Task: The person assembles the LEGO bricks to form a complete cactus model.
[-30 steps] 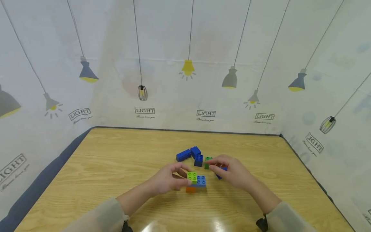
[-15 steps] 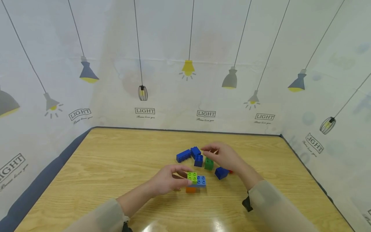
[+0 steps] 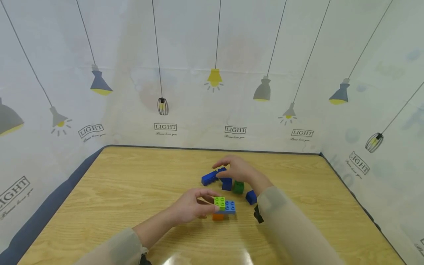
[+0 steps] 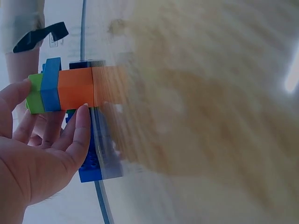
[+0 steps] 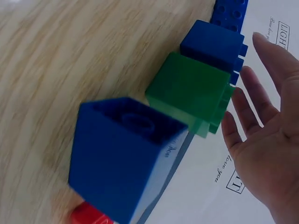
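My left hand (image 3: 192, 207) grips a small stack of toy building bricks, thumb at the lime brick (image 3: 219, 202) on top. Below it sits a wider light-blue brick (image 3: 230, 208), with an orange brick (image 4: 76, 88) at the bottom, close over the tabletop. My right hand (image 3: 236, 170) hovers over the loose bricks with fingers spread and relaxed, holding nothing. Under and beside it are a long blue brick (image 3: 209, 178), a square blue brick (image 3: 226, 184) and a green brick (image 3: 238, 187). Another blue brick is partly hidden by the right fingers.
A slanted blue brick (image 5: 117, 158), its hollow underside showing, lies nearer the right forearm. Beside it is a red brick (image 5: 91, 214), hidden by the sleeve in the head view. The wooden table (image 3: 139, 176) meets a printed cloth backdrop (image 3: 195, 110) at its far edge.
My right hand has moved left and away from me, from beside the green and slanted blue bricks to above the blue ones. The left hand and its stack have stayed put.
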A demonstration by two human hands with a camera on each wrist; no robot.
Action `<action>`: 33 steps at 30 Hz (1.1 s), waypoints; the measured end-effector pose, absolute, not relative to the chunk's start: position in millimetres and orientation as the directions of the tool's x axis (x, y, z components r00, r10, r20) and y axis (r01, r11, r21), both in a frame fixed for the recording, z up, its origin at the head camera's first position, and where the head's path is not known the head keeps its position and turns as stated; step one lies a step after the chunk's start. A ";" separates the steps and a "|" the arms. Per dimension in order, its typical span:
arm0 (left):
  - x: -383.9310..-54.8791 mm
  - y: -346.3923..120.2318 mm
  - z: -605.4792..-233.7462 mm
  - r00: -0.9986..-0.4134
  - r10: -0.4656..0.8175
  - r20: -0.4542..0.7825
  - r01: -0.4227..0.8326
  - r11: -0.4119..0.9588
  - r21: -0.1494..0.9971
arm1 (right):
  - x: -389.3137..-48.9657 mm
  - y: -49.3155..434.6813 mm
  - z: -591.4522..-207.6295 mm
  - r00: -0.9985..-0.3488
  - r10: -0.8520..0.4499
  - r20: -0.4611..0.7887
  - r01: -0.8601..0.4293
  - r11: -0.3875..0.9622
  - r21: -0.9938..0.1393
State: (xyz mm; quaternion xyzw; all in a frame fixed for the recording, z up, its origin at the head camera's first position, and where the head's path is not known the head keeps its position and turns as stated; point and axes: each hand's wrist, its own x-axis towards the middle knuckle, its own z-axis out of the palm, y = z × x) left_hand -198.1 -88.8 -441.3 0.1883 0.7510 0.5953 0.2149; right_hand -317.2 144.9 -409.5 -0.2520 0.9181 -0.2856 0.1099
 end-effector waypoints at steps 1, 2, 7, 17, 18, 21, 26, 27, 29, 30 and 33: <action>-198.2 -89.0 -441.3 -0.838 0.537 -0.098 0.029 0.225 0.974 | -319.1 142.4 -410.6 -0.846 -0.529 -0.066 -0.400 0.711 -0.579; -198.2 -89.1 -441.2 -0.838 0.537 -0.100 0.029 0.226 0.974 | -320.6 140.2 -411.7 -0.845 -0.529 -0.075 -0.397 0.715 -0.575; -198.4 -89.2 -441.1 -0.838 0.534 -0.110 0.022 0.234 0.972 | -324.1 132.4 -417.2 -0.858 -0.501 -0.114 -0.384 0.773 -0.505; -199.4 -90.4 -440.6 -0.839 0.533 -0.111 0.021 0.236 0.971 | -324.9 120.1 -423.6 -0.882 -0.458 -0.108 -0.380 0.828 -0.412; -199.6 -90.8 -440.2 -0.838 0.533 -0.117 0.018 0.240 0.971 | -324.2 119.2 -423.9 -0.885 -0.453 -0.105 -0.377 0.831 -0.410; -199.8 -91.1 -439.4 -0.836 0.534 -0.128 0.010 0.247 0.969 | -321.3 117.2 -423.6 -0.891 -0.446 -0.088 -0.375 0.829 -0.414; -198.8 -90.5 -438.9 -0.835 0.537 -0.122 0.014 0.243 0.970 | -319.6 120.4 -422.2 -0.886 -0.464 -0.020 -0.405 0.793 -0.455; -198.5 -90.3 -438.8 -0.835 0.538 -0.117 0.019 0.240 0.970 | -318.7 121.6 -420.5 -0.884 -0.468 -0.003 -0.410 0.778 -0.477; -197.8 -90.1 -438.3 -0.835 0.539 -0.109 0.027 0.237 0.971 | -315.3 124.9 -416.0 -0.885 -0.465 0.027 -0.406 0.740 -0.537; -197.5 -90.1 -437.9 -0.835 0.540 -0.105 0.032 0.237 0.971 | -313.1 126.8 -413.2 -0.886 -0.463 0.043 -0.402 0.717 -0.569; -197.4 -91.0 -437.1 -0.835 0.540 -0.107 0.030 0.238 0.971 | -305.2 132.9 -404.6 -0.890 -0.448 0.085 -0.392 0.655 -0.646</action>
